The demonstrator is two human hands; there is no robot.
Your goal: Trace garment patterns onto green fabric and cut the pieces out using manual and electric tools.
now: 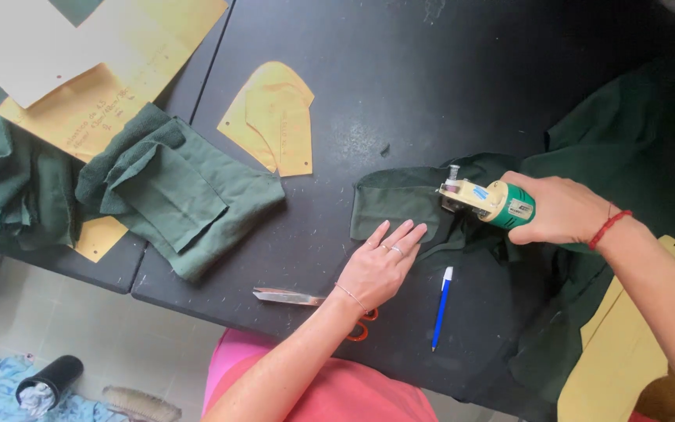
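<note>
Your widest bare stretch of worktop (431,78) lies at the far middle, beyond the green cloth piece (396,207) and right of the yellow paper pattern (275,117). Between your hands, the blue pen (441,305) lies in the near gap. The scissors (291,297) lie just left of your left wrist, near the front edge. Further left, folded green fabric (181,195) and larger pattern sheets (111,86) cover the worktop. To your right, loose green cloth (611,133) blocks the way.

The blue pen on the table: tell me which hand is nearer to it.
Left. The left hand lies flat on the green fabric just left of the blue pen; the right hand grips the electric cutter farther up.
</note>
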